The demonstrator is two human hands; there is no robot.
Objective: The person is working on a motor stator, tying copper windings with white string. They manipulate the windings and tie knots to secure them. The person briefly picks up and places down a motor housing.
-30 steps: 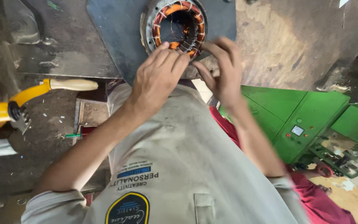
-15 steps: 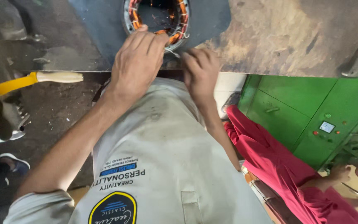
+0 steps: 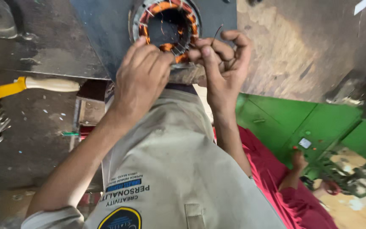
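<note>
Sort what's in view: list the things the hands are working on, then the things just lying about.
In hand:
motor stator, copper windings
thin wire, pinched by right hand
left hand, on the stator's rim

Lying about:
yellow tool with wooden handle
green cabinet
red cloth

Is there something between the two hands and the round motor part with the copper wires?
Nothing visible does. The left hand and the right hand both already rest on the near edge of the stator, fingers at its copper windings. A thin wire rises from the right hand's fingers.
</note>
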